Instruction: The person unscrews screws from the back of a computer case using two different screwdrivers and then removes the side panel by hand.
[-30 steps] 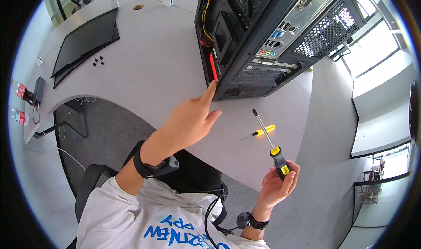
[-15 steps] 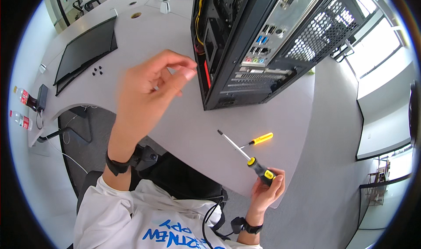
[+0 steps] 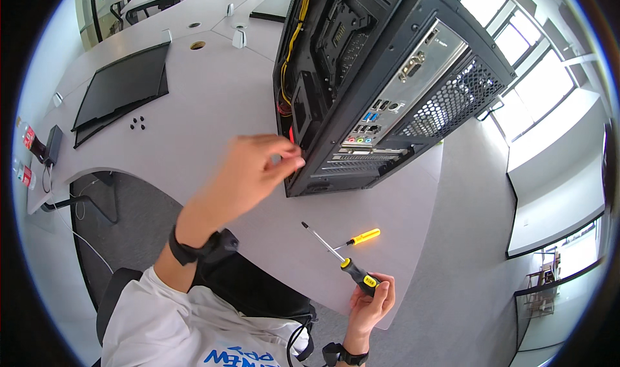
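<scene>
A black computer case stands tilted in view on the table, its open side showing yellow cables and its rear ports facing right. My left hand, slightly blurred, is at the case's lower near corner. Its thumb and fingertips are drawn together in a pinch; whatever may be between them is too small to make out. Lower right, my right hand grips a black-and-yellow screwdriver by the handle, its shaft pointing up and left over the table. A smaller yellow screwdriver lies just beyond that shaft.
A flat black panel lies at the left of the table, with several small black screws beside it. Bottles and a black power adapter sit at the far left edge. The table's edge curves inward near my left arm.
My left hand has come down and slightly right toward the case's lower corner, still pinched. The view has shifted; my right hand keeps hold of the screwdriver.
</scene>
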A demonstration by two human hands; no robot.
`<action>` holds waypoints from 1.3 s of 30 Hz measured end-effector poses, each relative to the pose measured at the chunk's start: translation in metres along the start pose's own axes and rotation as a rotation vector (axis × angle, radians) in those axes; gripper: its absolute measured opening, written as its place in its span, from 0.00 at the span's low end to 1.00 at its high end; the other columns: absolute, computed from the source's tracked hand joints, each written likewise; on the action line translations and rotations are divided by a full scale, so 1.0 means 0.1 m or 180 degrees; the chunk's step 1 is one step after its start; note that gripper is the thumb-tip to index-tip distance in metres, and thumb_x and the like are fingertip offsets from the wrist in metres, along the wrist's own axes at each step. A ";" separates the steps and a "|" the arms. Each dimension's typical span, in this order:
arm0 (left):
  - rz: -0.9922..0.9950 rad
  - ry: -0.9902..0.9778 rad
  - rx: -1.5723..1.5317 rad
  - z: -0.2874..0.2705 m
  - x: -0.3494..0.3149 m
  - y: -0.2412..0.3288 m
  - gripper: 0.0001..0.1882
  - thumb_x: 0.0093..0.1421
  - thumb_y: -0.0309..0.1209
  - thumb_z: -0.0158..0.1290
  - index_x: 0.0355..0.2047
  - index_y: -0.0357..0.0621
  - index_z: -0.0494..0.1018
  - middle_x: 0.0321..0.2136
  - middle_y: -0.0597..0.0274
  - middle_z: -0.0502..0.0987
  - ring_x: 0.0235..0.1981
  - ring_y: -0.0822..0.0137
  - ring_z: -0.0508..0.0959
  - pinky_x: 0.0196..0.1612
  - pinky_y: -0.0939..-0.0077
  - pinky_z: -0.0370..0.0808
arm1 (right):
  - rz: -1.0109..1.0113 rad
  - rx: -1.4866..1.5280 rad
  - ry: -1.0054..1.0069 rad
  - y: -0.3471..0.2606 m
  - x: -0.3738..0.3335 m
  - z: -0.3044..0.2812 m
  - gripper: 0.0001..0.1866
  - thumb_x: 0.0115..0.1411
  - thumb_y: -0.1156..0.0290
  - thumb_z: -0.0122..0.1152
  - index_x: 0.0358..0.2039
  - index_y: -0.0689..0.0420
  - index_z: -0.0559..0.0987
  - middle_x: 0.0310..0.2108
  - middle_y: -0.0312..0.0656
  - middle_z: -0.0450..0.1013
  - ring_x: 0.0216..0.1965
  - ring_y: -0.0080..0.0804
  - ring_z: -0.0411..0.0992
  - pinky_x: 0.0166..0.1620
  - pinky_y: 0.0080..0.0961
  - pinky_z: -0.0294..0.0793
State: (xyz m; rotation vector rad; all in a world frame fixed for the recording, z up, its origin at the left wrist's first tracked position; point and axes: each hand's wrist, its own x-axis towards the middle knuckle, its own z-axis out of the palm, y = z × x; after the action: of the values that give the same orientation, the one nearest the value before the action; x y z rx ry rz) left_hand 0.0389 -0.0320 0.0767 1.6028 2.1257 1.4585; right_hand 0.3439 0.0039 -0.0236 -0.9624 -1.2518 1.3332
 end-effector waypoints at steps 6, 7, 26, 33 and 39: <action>-0.0489 0.0180 -0.0051 -0.70 0.26 -0.21 0.12 0.64 0.37 0.52 0.39 0.40 0.77 0.25 0.66 0.76 0.22 0.76 0.72 0.27 0.80 0.69 | 0.0376 -0.0128 -0.0119 -0.05 0.09 -0.11 0.18 0.69 0.57 0.49 0.36 0.61 0.73 0.17 0.39 0.70 0.11 0.20 0.62 0.15 0.15 0.57; -0.0723 0.0176 -0.0155 -0.80 0.29 -0.26 0.13 0.64 0.37 0.51 0.39 0.41 0.77 0.26 0.68 0.76 0.24 0.76 0.71 0.28 0.81 0.68 | 0.0361 -0.0140 -0.0106 -0.04 0.09 -0.12 0.17 0.69 0.57 0.49 0.36 0.61 0.73 0.17 0.40 0.70 0.11 0.20 0.62 0.15 0.15 0.57; -0.0100 -0.0068 -0.0364 -0.90 1.13 -1.07 0.23 0.62 0.38 0.55 0.56 0.45 0.68 0.48 0.60 0.74 0.45 0.68 0.75 0.47 0.74 0.71 | 0.0203 -0.0157 -0.0338 -0.06 0.06 -0.06 0.23 0.60 0.54 0.61 0.36 0.66 0.73 0.22 0.41 0.71 0.18 0.25 0.68 0.20 0.19 0.65; -0.0510 -0.0123 -0.1083 -0.70 1.60 -1.46 0.33 0.58 0.44 0.58 0.60 0.44 0.64 0.55 0.48 0.70 0.51 0.57 0.75 0.49 0.68 0.72 | -0.0425 0.0671 -0.0256 -0.34 0.20 0.13 0.24 0.59 0.51 0.63 0.37 0.63 0.71 0.34 0.39 0.63 0.32 0.25 0.63 0.35 0.21 0.66; -0.0663 0.0180 -0.0919 -0.38 2.03 -1.64 0.37 0.57 0.46 0.59 0.63 0.44 0.60 0.61 0.49 0.65 0.56 0.60 0.71 0.56 0.68 0.68 | -0.0864 0.1010 -0.0249 -0.86 0.45 0.67 0.26 0.64 0.46 0.53 0.28 0.58 0.64 0.28 0.36 0.56 0.20 0.24 0.62 0.19 0.18 0.63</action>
State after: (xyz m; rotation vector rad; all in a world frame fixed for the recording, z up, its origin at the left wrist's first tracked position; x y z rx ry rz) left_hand -0.1848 0.1075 0.0657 1.2162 1.9311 1.6640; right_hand 0.2846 0.0309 0.0745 -0.5038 -1.1395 1.3122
